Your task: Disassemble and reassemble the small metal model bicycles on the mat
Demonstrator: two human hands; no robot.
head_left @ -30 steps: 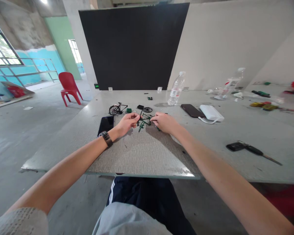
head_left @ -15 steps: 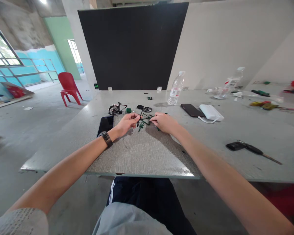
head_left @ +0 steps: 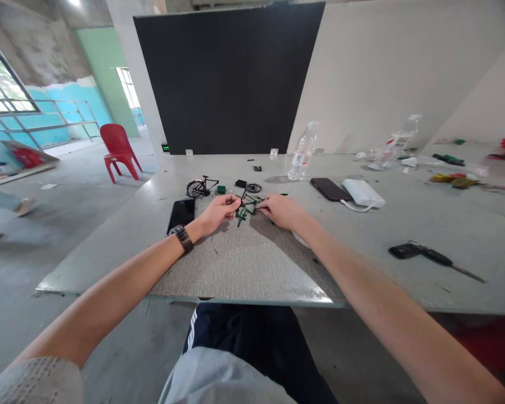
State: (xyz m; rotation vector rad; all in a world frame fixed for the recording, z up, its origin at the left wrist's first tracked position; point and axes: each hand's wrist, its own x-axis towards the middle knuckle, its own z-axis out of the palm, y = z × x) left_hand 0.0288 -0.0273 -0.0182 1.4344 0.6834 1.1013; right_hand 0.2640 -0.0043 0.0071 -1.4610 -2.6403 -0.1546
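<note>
My left hand [head_left: 221, 211] pinches the left end of a small green model bicycle frame [head_left: 249, 205], held just over the table. On the frame's right side, the fingers of my right hand [head_left: 281, 210] are closed; the fingertips hide exactly which part they grip. Behind the frame lies a small spoked wheel [head_left: 253, 188] beside a small black piece [head_left: 240, 183]. A partly built black model bicycle [head_left: 201, 187] with one wheel stands to the left, near a green block [head_left: 221, 189].
A dark phone [head_left: 182, 216] lies by my left wrist. To the right are a water bottle [head_left: 303, 151], another phone [head_left: 329, 189], a white power bank [head_left: 363, 193] and car keys [head_left: 421, 253]. A red chair [head_left: 118, 151] stands on the floor at left.
Both hands stay nearly in place around the green frame, with the right fingers shifting very slightly. At the far left, a person's leg and foot have come into view.
</note>
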